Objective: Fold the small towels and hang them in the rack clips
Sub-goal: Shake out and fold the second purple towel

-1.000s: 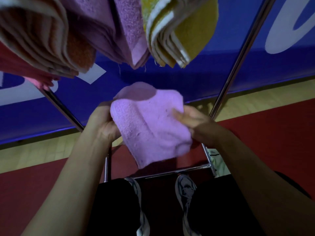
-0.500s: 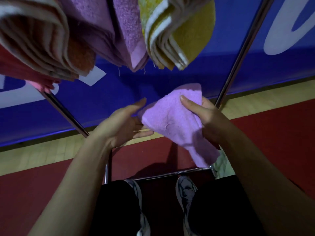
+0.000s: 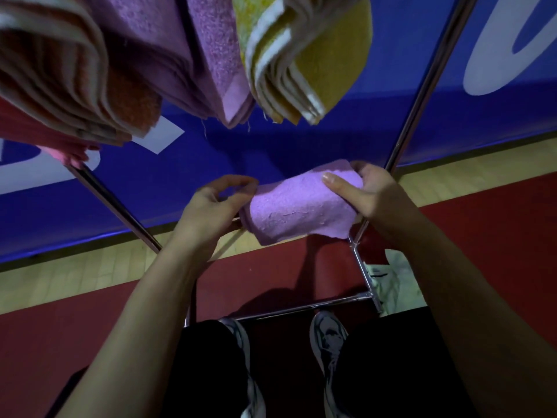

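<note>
Both hands pinch a fuzzy lilac towel folded into a soft roll.

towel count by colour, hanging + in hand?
Purple: 2, one hanging and one held between the left hand and right hand, the held one at
Orange: 1
Yellow: 1
Pink: 1, only an edge shows
Total: 5 visible bundles; folded layers may hide more.

Blue banner, red floor
</note>
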Tool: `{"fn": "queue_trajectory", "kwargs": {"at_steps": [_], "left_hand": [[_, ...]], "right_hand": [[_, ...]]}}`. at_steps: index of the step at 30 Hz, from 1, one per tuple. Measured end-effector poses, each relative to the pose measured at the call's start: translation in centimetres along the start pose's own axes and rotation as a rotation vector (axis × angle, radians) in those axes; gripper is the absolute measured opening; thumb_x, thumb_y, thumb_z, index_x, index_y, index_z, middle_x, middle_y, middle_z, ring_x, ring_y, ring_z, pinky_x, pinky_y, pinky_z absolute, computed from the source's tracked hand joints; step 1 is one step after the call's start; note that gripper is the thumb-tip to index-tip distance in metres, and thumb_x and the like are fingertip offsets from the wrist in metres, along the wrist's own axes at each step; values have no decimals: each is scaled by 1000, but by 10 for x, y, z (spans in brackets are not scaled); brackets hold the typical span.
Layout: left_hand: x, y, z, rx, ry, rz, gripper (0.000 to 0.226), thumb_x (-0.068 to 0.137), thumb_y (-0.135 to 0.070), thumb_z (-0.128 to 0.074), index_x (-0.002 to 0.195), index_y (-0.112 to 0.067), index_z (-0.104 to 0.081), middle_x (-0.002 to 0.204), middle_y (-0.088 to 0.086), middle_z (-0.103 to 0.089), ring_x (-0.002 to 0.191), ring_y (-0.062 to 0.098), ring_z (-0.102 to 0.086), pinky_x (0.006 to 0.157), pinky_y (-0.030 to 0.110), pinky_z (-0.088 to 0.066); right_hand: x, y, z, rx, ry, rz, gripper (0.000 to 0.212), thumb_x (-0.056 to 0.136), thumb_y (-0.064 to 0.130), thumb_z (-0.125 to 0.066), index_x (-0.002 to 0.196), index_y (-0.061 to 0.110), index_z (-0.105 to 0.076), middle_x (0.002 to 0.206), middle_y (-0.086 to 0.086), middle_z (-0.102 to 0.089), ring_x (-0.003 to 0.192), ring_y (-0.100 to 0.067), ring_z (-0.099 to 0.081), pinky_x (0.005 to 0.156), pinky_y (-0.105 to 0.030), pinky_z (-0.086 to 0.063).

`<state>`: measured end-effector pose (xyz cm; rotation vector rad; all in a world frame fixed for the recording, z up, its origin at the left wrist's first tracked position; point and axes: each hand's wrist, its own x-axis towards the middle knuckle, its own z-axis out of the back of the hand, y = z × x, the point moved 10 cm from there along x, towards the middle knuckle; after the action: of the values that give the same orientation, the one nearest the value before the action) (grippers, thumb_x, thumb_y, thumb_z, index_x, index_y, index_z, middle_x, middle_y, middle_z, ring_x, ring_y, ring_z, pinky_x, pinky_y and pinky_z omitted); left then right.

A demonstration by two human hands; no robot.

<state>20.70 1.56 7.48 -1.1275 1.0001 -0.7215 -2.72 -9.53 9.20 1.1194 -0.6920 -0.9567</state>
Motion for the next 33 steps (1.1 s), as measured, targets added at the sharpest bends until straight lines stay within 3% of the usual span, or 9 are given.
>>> {"fn": "queue_trajectory", "kwargs": {"at_steps": [3, 5, 9, 12, 15, 18, 26, 30, 33], "left_hand": [[2, -4, 3, 109, -13, -79, 13, 99, -19, -69, 105, -24, -80, 101, 14, -79, 101, 35, -76, 100, 50, -59], [4, -5, 4, 199, 10, -116, 14, 97, -23, -73, 109, -25, -80, 99, 5, -81, 103, 26, -76, 101, 48, -58], [5, 1, -2, 465, 107, -126, 35, 80, -42, -87, 109, -25, -77, 95, -7, -79, 88, 9, -75, 80, 29, -60], [6, 3, -5, 601, 106, -149, 18, 86, -35, -84, 96, -25, -74, 78, -8, -72, 64, 2, -63, 59, 14, -45], [5, 3, -6, 621, 162, -130, 12, 91, -33, -79, 94, -23, -73, 81, -5, -73, 68, 5, -64, 66, 21, -47], [2, -4, -2, 629, 169, -146, 14, 92, -36, -78, 88, -23, -73, 75, -7, -70, 66, 3, -61, 64, 21, -45], [-3, -8, 0, 716, 202, -173, 38, 100, -46, -63, 91, -9, -67, 97, 22, -68, 90, 40, -66, 83, 54, -54], [-6, -15, 3, 588, 207, -176, 46, 100, -51, -56, 100, -6, -67, 100, 22, -70, 100, 42, -66, 94, 60, -53], [-4, -17, 8, 406, 136, -145, 29, 106, -37, -53, 108, -13, -70, 103, 24, -69, 99, 42, -68, 94, 56, -58]], "right_hand": [[4, -7, 4, 22, -27, -23, 66, 82, 58, -76, 137, 35, -48, 106, -26, -72, 98, -36, -71, 97, -50, -55], [5, -8, -3, 63, 56, 6, 53, 86, 58, -71, 135, 44, -53, 104, -36, -67, 97, -47, -68, 98, -59, -52], [1, 3, -3, -98, 52, 84, 22, 95, 52, -63, 103, 36, -76, 82, -30, -68, 69, -40, -63, 66, -44, -48], [-1, 10, -1, -130, 39, 127, 10, 97, 30, -68, 88, 33, -71, 76, 7, -76, 69, -2, -69, 64, -19, -49], [2, 14, -2, -191, 55, 162, 14, 96, 26, -70, 110, 23, -72, 88, 9, -78, 85, 1, -71, 74, -18, -51], [5, 15, 0, -112, 42, 148, 27, 96, 21, -69, 123, 18, -66, 82, 8, -78, 79, 1, -72, 70, -14, -50], [8, 17, 0, -46, -39, 145, 18, 91, 24, -75, 109, 22, -72, 88, 4, -79, 84, -9, -76, 73, -25, -59], [8, 22, 0, 2, -35, 170, 17, 97, 20, -68, 113, 15, -72, 76, 22, -72, 76, 5, -70, 70, -11, -50], [9, 20, 0, 75, -29, 143, 20, 102, 13, -59, 118, 6, -69, 65, 21, -67, 63, 6, -63, 59, -7, -43]]}}
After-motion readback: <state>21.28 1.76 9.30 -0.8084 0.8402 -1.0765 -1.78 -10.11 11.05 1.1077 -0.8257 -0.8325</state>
